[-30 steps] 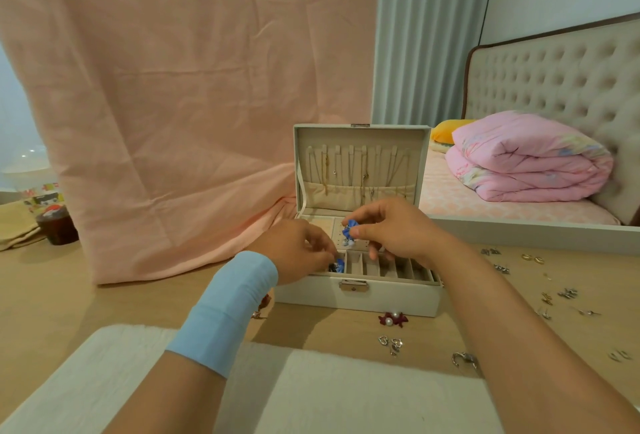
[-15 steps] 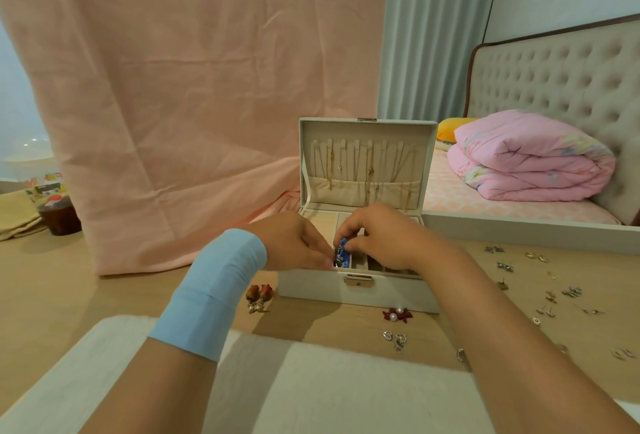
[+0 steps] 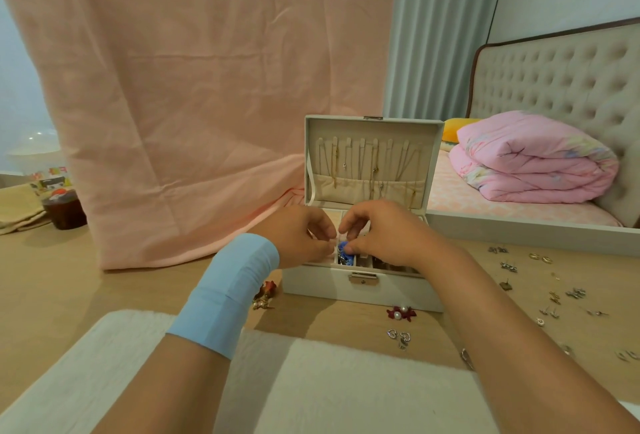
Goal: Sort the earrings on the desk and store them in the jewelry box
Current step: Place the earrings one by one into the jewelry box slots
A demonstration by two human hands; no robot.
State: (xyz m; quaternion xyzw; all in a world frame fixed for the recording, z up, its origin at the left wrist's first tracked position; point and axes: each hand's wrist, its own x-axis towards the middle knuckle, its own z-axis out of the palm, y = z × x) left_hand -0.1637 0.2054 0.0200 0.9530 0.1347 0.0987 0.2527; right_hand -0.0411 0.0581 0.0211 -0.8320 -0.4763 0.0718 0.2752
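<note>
The right hand is lowering the blue earring, pinched in its fingertips, toward 6 o'clock into a front slot of the jewelry box; the left hand is closing in at its 9 o'clock.

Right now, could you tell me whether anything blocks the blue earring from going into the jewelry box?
Nothing visible does. The right hand pinches the blue earring over an open front slot of the jewelry box; the left hand sits beside it, lid raised.

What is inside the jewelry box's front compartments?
Blue earrings sit in one narrow front slot of the jewelry box, the right hand pinching the upper one. It and the left hand cover most other compartments, hiding their contents.
</note>
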